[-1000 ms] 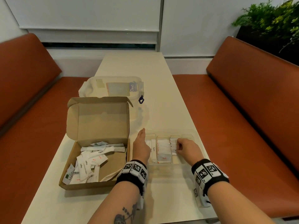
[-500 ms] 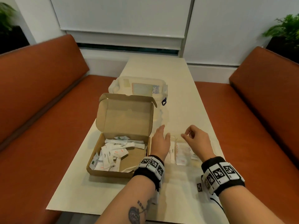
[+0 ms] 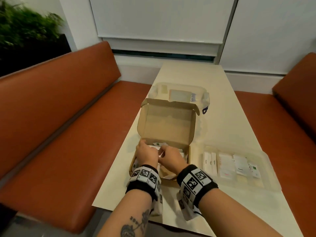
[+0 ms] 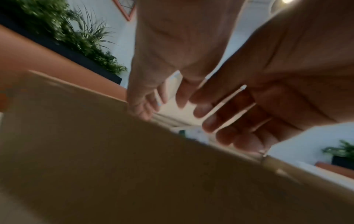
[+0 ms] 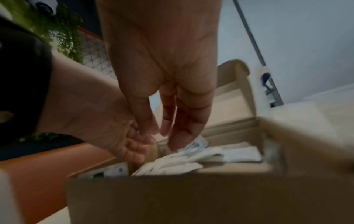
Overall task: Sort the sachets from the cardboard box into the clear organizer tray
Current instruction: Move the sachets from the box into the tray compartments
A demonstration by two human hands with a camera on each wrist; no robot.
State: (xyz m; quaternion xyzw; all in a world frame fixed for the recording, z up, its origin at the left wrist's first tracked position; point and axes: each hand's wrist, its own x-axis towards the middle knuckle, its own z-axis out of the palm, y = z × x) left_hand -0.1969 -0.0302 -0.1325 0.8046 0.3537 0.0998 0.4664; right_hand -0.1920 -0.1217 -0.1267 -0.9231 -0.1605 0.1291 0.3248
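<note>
Reaching into the cardboard box [image 3: 168, 127], your left hand [image 3: 146, 153] and right hand [image 3: 171, 157] hovered with loosely spread fingers just above the white sachets [image 5: 193, 160].

The cardboard box [image 3: 168, 127] is brown, the sachets [image 5: 193, 159] inside white. The benches [image 3: 59, 117] are rust-orange, the table [image 3: 213, 125] cream, and the wristbands [image 3: 145, 175] black with black-and-white square markers.
</note>
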